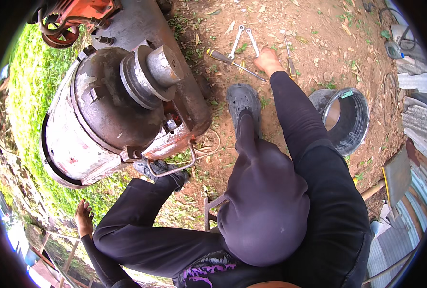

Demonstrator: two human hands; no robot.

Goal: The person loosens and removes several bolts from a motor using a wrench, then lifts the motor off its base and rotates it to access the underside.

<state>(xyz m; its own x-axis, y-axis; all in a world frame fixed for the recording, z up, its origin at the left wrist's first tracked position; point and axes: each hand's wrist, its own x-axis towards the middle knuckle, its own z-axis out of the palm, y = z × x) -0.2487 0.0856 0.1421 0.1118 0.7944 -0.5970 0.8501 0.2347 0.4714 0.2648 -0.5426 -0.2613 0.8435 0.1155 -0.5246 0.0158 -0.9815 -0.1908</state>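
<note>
Our right grip [268, 61], right of centre near the top of the frame, meets the lower end of a wrench [252, 42] lying on the dirt; we cannot tell whether its fingers are closed on it. Another wrench [235, 43] lies just to the left, beside a screwdriver [220, 56]. Our left grip [84, 218], at lower left, is released, fingers loosely spread near our knee. We see a worn motor [110, 98] at upper left.
</note>
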